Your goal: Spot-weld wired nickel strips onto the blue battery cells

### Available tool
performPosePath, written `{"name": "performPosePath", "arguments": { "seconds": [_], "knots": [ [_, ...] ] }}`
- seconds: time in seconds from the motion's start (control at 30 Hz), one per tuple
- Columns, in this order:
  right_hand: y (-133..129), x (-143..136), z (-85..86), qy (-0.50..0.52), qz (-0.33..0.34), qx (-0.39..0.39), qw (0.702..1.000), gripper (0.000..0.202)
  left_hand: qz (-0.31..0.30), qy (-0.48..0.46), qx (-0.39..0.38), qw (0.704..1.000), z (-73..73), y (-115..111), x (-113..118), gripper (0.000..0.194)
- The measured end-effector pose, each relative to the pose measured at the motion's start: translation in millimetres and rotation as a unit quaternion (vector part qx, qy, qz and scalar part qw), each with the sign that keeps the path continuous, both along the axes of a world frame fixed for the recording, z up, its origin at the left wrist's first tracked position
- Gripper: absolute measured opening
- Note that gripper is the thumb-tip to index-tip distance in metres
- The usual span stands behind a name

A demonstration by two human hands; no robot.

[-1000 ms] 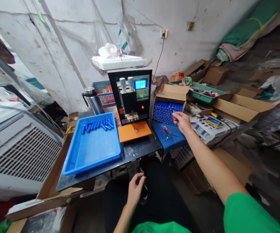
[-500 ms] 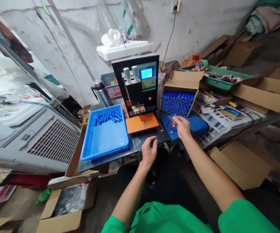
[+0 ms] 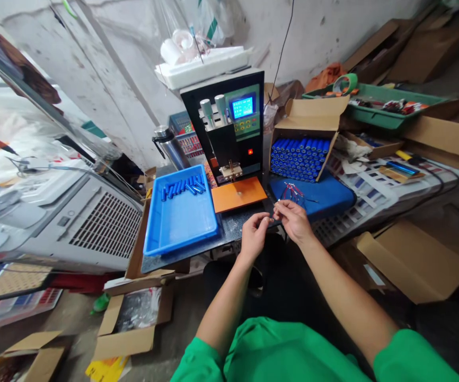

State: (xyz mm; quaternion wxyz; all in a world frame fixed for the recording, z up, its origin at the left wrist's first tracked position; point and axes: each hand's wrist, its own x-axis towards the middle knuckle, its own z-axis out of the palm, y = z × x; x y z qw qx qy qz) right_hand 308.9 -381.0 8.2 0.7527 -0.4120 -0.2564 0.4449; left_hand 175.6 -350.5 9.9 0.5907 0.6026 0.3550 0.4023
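blue tray (image 3: 185,223) beside orange plate (image 3: 231,197); wires (image 3: 292,189) beyond right hand (image 3: 296,224); left hand (image 3: 253,236) close; both pinched on tiny unclear piece (image 3: 272,218)

A scuffed off-white painted wall (image 3: 312,45) (dotted with dark marks) rises behind a speckled black tabletop (image 3: 231,225), a thin black cable (image 3: 284,48) hanging against it. At left, a pale grey plastic appliance with a slatted grille (image 3: 106,225) stands near the dull grey-brown floor (image 3: 184,321). Light fades toward the upper right.

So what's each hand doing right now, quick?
Left hand: closed in a pinch; anything held is too small to tell.
Right hand: pinched too; contents unclear.
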Motion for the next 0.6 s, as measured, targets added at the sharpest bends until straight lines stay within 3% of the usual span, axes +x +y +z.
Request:
{"name": "performPosePath", "arguments": {
  "seconds": [0.17, 0.4, 0.6],
  "knots": [
    [-5, -8, -8.1, 0.016, 0.021, -0.02, 0.999, 0.032, -0.026, -0.037, -0.069, 0.997, 2.3, -8, -5, 0.037],
    [-7, -20, -15.5, 0.038, -0.009, -0.041, 0.998, 0.033, 0.036, -0.02, -0.038, 0.998, -8.2, -22, -10, 0.035],
    [-11, -23, -19.4, 0.037, 0.006, -0.04, 0.998, 0.034, 0.063, 0.012, -0.032, 0.997, -12.6, -25, -21, 0.026]
  ]
}}
